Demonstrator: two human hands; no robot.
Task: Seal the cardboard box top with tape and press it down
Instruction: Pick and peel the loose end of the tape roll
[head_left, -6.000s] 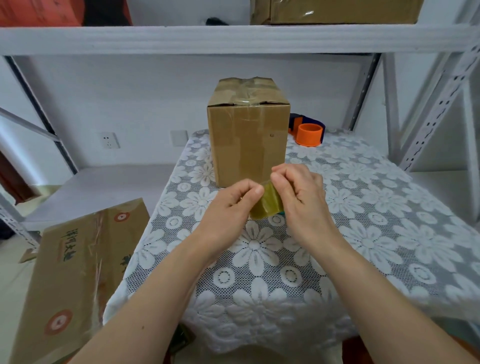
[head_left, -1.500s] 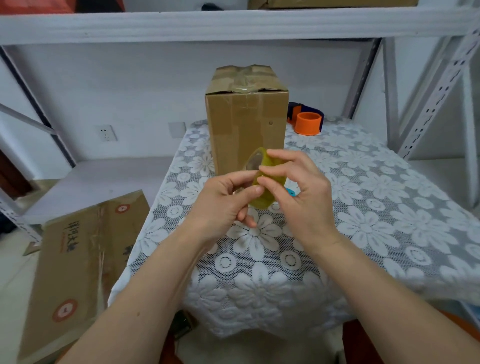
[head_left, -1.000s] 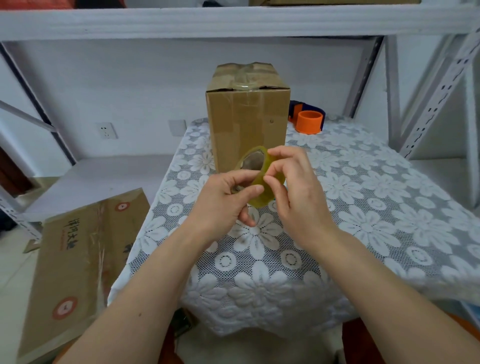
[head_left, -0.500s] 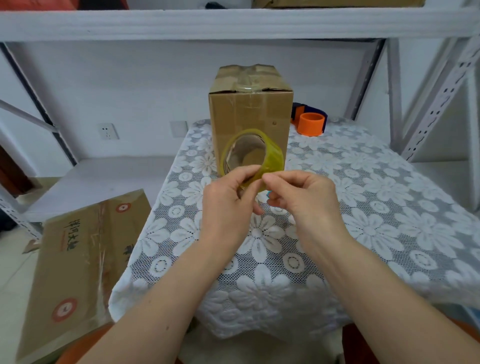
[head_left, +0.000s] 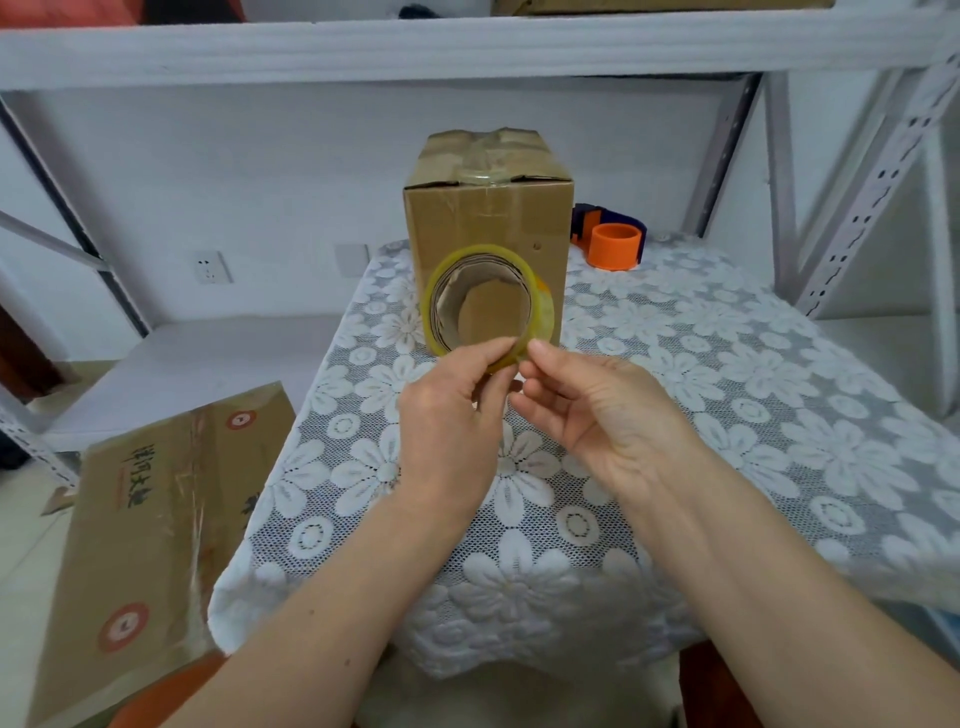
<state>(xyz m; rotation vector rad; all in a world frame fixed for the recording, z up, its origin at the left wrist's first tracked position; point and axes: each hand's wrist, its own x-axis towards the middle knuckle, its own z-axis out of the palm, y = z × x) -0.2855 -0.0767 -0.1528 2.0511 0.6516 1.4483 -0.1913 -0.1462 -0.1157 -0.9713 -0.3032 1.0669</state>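
Note:
A tall brown cardboard box (head_left: 519, 223) stands upright on the lace-covered table (head_left: 727, 395), its top flaps closed with clear tape across the seam. In front of the box I hold up a yellowish roll of clear tape (head_left: 543, 312), its open core facing me. My left hand (head_left: 447, 421) pinches the roll's lower rim between thumb and fingers. My right hand (head_left: 597, 410) has its fingertips at the same lower rim, picking at the tape's surface.
An orange and blue tape dispenser (head_left: 613, 244) sits on the table behind the box to the right. A flattened printed cardboard carton (head_left: 145, 519) leans at the table's left side. White metal shelving (head_left: 467, 47) runs overhead, with uprights on the right.
The tape roll has been lifted from low over the table to in front of the box and turned so its core faces me. Both hands now work at its lower rim.

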